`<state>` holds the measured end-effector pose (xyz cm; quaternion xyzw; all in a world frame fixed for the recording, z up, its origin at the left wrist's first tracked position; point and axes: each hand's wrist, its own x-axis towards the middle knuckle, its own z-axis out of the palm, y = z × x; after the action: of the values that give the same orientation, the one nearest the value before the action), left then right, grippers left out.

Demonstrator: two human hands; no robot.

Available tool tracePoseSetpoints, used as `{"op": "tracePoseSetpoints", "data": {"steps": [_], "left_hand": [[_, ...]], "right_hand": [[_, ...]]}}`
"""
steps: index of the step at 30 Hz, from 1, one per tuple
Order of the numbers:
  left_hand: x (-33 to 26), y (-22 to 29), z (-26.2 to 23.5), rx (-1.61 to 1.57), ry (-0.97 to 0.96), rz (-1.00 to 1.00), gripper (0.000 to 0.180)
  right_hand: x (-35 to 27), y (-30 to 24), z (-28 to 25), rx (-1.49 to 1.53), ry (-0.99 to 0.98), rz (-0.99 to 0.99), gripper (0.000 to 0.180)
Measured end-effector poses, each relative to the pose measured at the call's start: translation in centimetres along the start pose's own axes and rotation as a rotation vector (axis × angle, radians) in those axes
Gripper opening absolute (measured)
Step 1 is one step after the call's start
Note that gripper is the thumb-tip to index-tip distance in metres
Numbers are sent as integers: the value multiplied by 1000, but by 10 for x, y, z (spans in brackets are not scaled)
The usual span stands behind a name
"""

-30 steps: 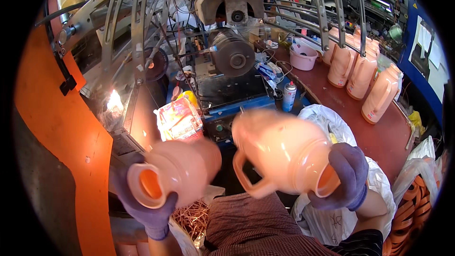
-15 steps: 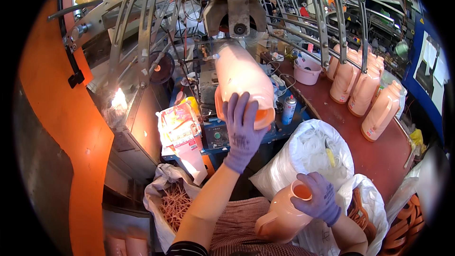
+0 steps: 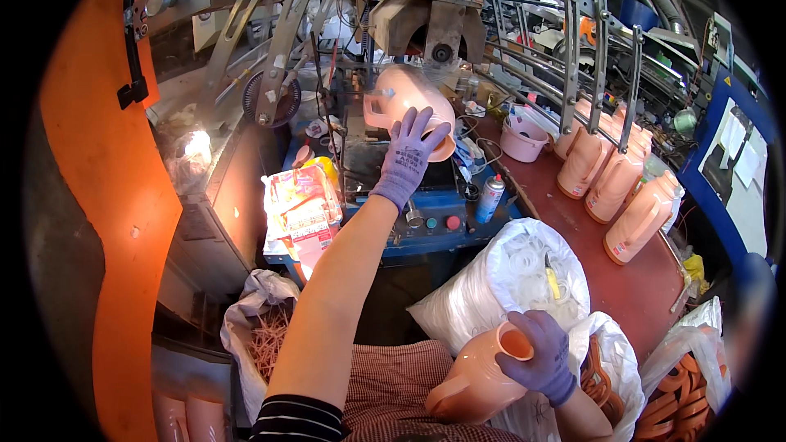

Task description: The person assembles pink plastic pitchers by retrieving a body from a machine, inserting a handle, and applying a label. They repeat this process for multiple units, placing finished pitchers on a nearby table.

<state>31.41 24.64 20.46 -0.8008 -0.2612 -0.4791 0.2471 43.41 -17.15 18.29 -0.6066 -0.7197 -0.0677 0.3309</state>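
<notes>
My left hand (image 3: 407, 155), in a purple glove, reaches up and forward and grips a peach plastic jug (image 3: 399, 92) by its base. The jug lies tilted on its side right under the grey machine head (image 3: 426, 26). My right hand (image 3: 540, 352), also gloved, holds a second peach jug (image 3: 468, 383) by its open neck, low over my lap. That jug leans with its mouth pointing up and to the right.
Several finished peach jugs (image 3: 616, 184) stand in a row on the red-brown bench (image 3: 630, 295) at right. A white bag of clear rings (image 3: 524, 266), a spray can (image 3: 490, 196), a pink tub (image 3: 524, 141), a bag of orange parts (image 3: 607, 376) and a sack of trimmings (image 3: 264, 336) surround me.
My left hand lifted its jug from in front of me up under the machine head. My right hand lowered its jug to my lap and shifted to gripping the neck.
</notes>
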Motion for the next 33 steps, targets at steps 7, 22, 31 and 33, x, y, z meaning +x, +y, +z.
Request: {"op": "tracePoseSetpoints", "data": {"steps": [7,22,31,33], "left_hand": [[6,-7,-10,57,-98,97,52],[12,-26,-9,31,-71,239,80],[12,-27,-10,12,-109,217,80],[13,-26,-12,1,-116,235,80]], "right_hand": [[-9,-7,-2,57,51,29,63],[-31,115,-44,733,-343,385,79],[-57,105,-58,746,-363,427,79],[-60,106,-57,756,-353,388,79]]}}
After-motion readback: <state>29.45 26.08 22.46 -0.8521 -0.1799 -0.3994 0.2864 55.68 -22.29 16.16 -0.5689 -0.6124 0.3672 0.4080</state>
